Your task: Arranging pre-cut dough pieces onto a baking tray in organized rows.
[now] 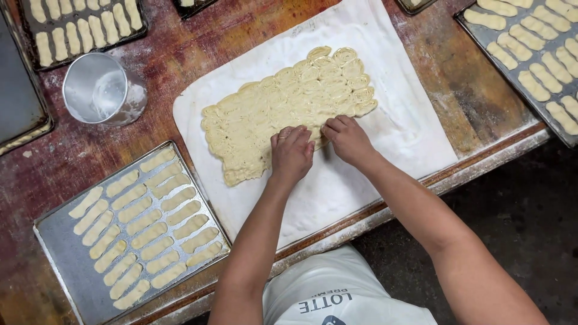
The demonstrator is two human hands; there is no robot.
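A flat slab of pale dough pieces [283, 105], packed in rows, lies on a white cloth [397, 120] in the middle of the worn wooden table. My left hand [291, 153] and my right hand [347, 139] sit side by side at the slab's near edge, fingertips pinching at the dough there. A ring shows on a finger of the left hand. Whether either hand has a piece fully lifted free, I cannot tell.
A metal tray [60, 241] with several long dough fingers in rows lies at the near left. Similar trays sit at the far left [84, 45] and right [481, 36]. A metal cup [102, 90] stands left of the cloth. The table edge [481, 165] runs near me.
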